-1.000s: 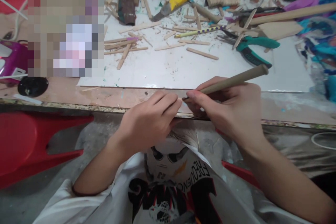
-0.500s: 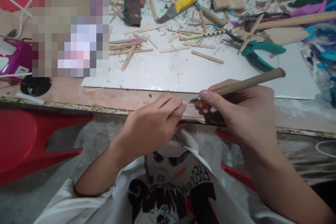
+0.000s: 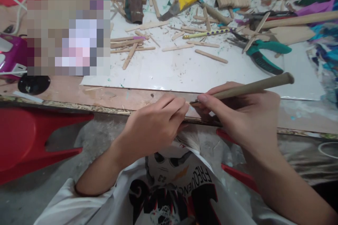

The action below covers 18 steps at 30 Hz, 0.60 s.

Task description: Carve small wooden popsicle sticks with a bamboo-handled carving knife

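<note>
Left hand [image 3: 155,122], head view: pinching what looks like a thin wooden stick [image 3: 195,104], mostly hidden, at near edge of table [image 3: 116,94]. Right hand [image 3: 245,114] grips thick-handled tool [image 3: 256,85], tip by the stick. Pliers [image 3: 265,63] lie beyond.

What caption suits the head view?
Right hand holds a slender tool close to the left hand; wooden sticks and pliers lie beyond.

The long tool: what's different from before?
The long tool and the right hand holding it moved a little right since the first picture. Nothing was visibly grabbed or let go. The left hand stayed at the table edge; the green pliers didn't move.
</note>
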Available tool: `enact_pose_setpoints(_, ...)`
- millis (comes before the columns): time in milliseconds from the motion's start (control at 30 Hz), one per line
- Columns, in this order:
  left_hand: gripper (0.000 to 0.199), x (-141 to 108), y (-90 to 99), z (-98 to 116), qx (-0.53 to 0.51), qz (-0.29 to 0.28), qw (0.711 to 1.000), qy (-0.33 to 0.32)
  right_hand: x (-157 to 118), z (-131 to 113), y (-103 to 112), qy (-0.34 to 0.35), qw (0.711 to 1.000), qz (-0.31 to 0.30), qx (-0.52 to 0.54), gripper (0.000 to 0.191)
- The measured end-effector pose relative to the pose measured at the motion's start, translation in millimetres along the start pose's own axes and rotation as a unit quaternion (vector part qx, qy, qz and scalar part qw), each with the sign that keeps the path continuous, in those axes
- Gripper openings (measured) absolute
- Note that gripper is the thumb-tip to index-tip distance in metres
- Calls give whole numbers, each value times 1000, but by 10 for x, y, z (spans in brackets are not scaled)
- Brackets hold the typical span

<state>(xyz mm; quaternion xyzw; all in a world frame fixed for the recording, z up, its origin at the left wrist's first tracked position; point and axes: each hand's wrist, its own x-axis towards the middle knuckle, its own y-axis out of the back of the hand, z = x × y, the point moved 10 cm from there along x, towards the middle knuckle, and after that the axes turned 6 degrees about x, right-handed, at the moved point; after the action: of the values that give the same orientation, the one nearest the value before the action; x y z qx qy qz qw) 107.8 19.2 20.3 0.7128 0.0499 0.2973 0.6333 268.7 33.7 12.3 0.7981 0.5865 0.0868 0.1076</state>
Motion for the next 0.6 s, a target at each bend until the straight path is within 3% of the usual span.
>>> enact_pose_setpoints(600,37,-2,-10,14,0,-11,1000,-16,-18,-30,20,8,1000,19,-8,22)
